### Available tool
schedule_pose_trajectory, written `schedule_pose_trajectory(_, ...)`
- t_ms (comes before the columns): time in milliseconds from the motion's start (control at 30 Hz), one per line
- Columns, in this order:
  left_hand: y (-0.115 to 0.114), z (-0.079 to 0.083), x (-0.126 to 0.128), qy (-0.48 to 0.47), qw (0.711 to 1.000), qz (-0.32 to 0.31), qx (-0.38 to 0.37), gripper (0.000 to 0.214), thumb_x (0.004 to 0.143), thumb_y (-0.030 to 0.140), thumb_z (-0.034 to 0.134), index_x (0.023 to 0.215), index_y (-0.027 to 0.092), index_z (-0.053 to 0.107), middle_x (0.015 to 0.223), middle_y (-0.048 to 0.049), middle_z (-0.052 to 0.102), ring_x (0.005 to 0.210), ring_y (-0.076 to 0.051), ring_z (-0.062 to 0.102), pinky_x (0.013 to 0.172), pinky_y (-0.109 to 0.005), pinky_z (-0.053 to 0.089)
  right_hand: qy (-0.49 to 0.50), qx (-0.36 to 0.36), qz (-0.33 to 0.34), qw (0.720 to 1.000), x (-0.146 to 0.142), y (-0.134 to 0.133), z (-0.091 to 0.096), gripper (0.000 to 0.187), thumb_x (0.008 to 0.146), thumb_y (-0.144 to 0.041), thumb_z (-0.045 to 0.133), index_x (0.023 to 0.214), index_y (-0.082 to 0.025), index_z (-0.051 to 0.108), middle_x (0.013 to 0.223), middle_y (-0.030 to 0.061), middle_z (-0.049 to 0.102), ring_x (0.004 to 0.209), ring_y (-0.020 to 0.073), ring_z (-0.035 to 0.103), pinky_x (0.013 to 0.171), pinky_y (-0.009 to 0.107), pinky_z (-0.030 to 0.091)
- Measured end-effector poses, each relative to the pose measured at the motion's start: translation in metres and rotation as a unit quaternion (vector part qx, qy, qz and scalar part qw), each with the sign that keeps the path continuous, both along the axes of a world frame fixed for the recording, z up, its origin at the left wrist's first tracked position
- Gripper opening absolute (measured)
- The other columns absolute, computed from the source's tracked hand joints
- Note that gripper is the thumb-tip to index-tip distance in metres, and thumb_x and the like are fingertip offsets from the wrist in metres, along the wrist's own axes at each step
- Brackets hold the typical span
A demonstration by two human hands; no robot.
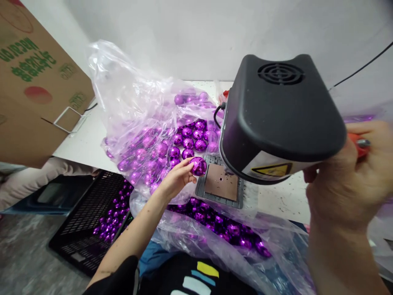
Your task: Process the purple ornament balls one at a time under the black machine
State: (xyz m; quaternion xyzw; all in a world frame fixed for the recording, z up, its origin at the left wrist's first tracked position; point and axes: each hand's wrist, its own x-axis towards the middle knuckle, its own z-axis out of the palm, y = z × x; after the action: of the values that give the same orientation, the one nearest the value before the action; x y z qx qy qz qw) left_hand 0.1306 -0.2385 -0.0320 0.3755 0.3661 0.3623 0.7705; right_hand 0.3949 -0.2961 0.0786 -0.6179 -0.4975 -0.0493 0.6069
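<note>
My left hand (176, 180) pinches a shiny purple faceted ball (199, 166) in its fingertips, just left of a brown square plate (221, 182) on a grey base. A small dark hole shows in the plate. Over it stands a black-housed press (285, 119) with round vent slots on top and a yellow warning label. My right hand (346, 184) is closed round the press's red handle (357, 143) at the right; the housing hides some of the fingers. Behind the left hand, more purple balls (188, 143) spill from a clear plastic bag (132, 94).
Across my lap lies another clear plastic bag (276, 233) with purple balls in it. A black crate (73, 229) on the floor at left holds smaller purple balls. At upper left stands a cardboard box (39, 106). Another person's leg (39, 178) shows below it.
</note>
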Motion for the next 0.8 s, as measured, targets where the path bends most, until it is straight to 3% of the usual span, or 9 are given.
schedule_pose_trajectory(100, -0.011, -0.013, 0.017, -0.005, 1.0, -0.016, -0.009, 0.04, 0.083, 0.041, 0.073, 0.116, 0.02, 0.067, 0.106, -0.0083, 0.067, 0.08, -0.014, 0.061, 0.06, -0.022, 0.048, 0.026, 0.003, 0.015, 1.0, 0.0, 0.001, 0.002, 0.044, 0.083, -0.061, 0.062, 0.081, -0.017, 0.063, 0.06, -0.0037, 0.049, 0.055, 0.0064, 0.048, 0.05, 0.021, 0.035)
schedule_pose_trajectory(167, -0.016, -0.023, 0.028, 0.035, 0.999, -0.009, 0.031, 0.042, 0.081, 0.042, 0.075, 0.115, 0.019, 0.067, 0.106, -0.0077, 0.068, 0.086, -0.015, 0.063, 0.063, -0.022, 0.049, 0.042, -0.003, 0.03, 0.999, -0.001, 0.001, 0.003, 0.043, 0.082, -0.059, 0.064, 0.081, -0.017, 0.063, 0.063, -0.003, 0.053, 0.056, 0.0063, 0.05, 0.05, 0.021, 0.036)
schedule_pose_trajectory(267, -0.022, -0.039, 0.043, 0.12, 0.983, 0.012, 0.142, 0.047, 0.08, 0.04, 0.077, 0.12, 0.019, 0.064, 0.115, -0.0072, 0.069, 0.104, -0.02, 0.064, 0.086, -0.031, 0.053, 0.054, 0.005, 0.045, 0.997, -0.002, 0.002, 0.005, 0.041, 0.082, -0.057, 0.066, 0.081, -0.016, 0.063, 0.062, -0.0034, 0.053, 0.056, 0.0068, 0.053, 0.051, 0.021, 0.038)
schedule_pose_trajectory(367, -0.027, -0.053, 0.055, 0.209, 0.947, 0.038, 0.241, 0.05, 0.084, 0.04, 0.072, 0.127, 0.019, 0.059, 0.124, -0.0088, 0.067, 0.114, -0.025, 0.062, 0.104, -0.043, 0.046, 0.057, 0.001, 0.046, 0.997, -0.002, 0.003, 0.005, 0.04, 0.083, -0.057, 0.064, 0.082, -0.016, 0.062, 0.062, -0.0034, 0.054, 0.057, 0.0074, 0.054, 0.052, 0.021, 0.04)
schedule_pose_trajectory(533, -0.034, -0.063, 0.065, 0.329, 0.868, 0.058, 0.368, 0.044, 0.088, 0.036, 0.069, 0.127, 0.021, 0.058, 0.122, -0.0087, 0.068, 0.114, -0.027, 0.061, 0.106, -0.048, 0.042, 0.044, -0.016, 0.039, 0.998, 0.0, 0.002, 0.005, 0.042, 0.084, -0.059, 0.062, 0.083, -0.017, 0.062, 0.069, -0.0014, 0.058, 0.06, 0.0068, 0.054, 0.051, 0.02, 0.039)
schedule_pose_trajectory(667, -0.036, -0.063, 0.071, 0.367, 0.807, 0.034, 0.461, 0.043, 0.086, 0.03, 0.071, 0.126, 0.021, 0.058, 0.122, -0.0101, 0.067, 0.116, -0.028, 0.059, 0.105, -0.048, 0.041, 0.046, -0.007, 0.045, 0.998, 0.0, 0.001, 0.005, 0.042, 0.084, -0.058, 0.063, 0.082, -0.015, 0.062, 0.069, -0.0011, 0.058, 0.059, 0.0056, 0.052, 0.055, 0.02, 0.04)
schedule_pose_trajectory(800, -0.032, -0.067, 0.082, 0.389, 0.797, 0.034, 0.461, 0.04, 0.081, 0.031, 0.075, 0.118, 0.022, 0.062, 0.121, -0.0107, 0.065, 0.119, -0.03, 0.057, 0.107, -0.051, 0.041, 0.053, 0.0, 0.046, 0.998, 0.0, 0.002, 0.004, 0.043, 0.081, -0.059, 0.065, 0.082, -0.016, 0.063, 0.066, -0.0021, 0.057, 0.058, 0.0061, 0.051, 0.053, 0.021, 0.039)
